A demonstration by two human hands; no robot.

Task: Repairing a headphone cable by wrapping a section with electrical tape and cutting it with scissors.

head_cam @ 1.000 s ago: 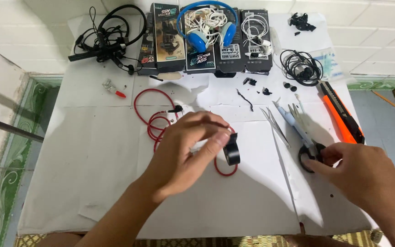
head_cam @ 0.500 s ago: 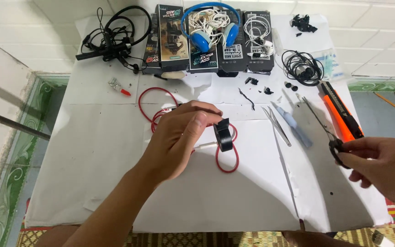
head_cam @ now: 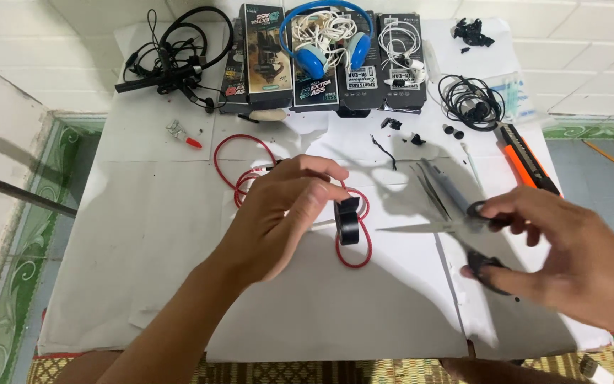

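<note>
a: where was the left hand?

b: raised over the middle of the counter, its fingers pinching a small black piece that hung from the red cable. the cable looped on the white paper behind and under the hand.

a: and the right hand?

b: it held the scissors, fingers through the black handles, blades parted only a little and pointing left toward the black piece, near it but not touching.

a: how did the cable look to handle?

b: thin, soft and light, i'd judge; it would flop and slide, so pinching it close to the black piece looked the steadiest hold. the piece itself seemed hard, small and easy to drop.

a: what else lay around?

b: blue headphones resting on a row of dark boxes at the far edge, a black headset at far left, a coil of black wire and an orange utility knife at right.
</note>
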